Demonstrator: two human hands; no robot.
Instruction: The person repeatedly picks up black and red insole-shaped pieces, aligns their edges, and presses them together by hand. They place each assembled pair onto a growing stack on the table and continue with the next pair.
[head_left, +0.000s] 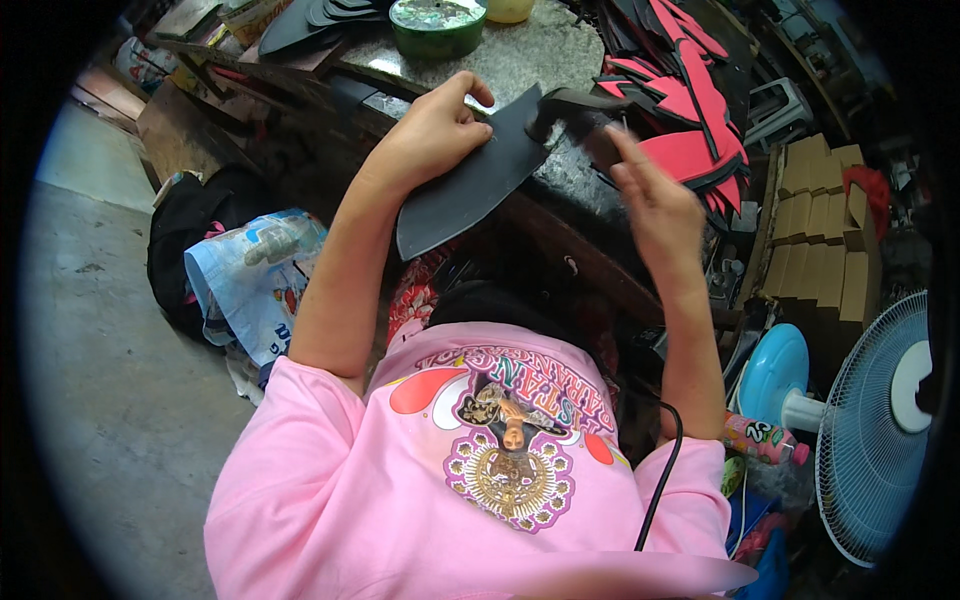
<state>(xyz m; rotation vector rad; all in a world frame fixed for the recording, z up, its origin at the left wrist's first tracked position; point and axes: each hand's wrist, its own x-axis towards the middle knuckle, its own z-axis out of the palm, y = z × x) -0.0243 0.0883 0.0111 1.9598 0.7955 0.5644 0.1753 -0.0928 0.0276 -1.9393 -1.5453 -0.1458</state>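
Observation:
My left hand (440,130) is closed on the left edge of a dark grey, flat, curved-edged sheet (470,185), thumb on top. The sheet lies tilted across the near edge of the worktable. At its upper right corner is a dark-headed, brown-handled tool that looks like a hammer (575,108), smeared by motion. My right hand (657,200) is closed around its handle, partly blurred. Whether the hammer touches the sheet I cannot tell. Pink and black cut pieces (690,150) are heaped right beside the right hand.
A green round tub (437,30) stands on the stone slab (560,50), with dark cut pieces (320,22) left of it. On the right are stacked brown boxes (815,220), a blue-white fan (875,420) and a bottle (765,440). A bag (255,270) sits at left.

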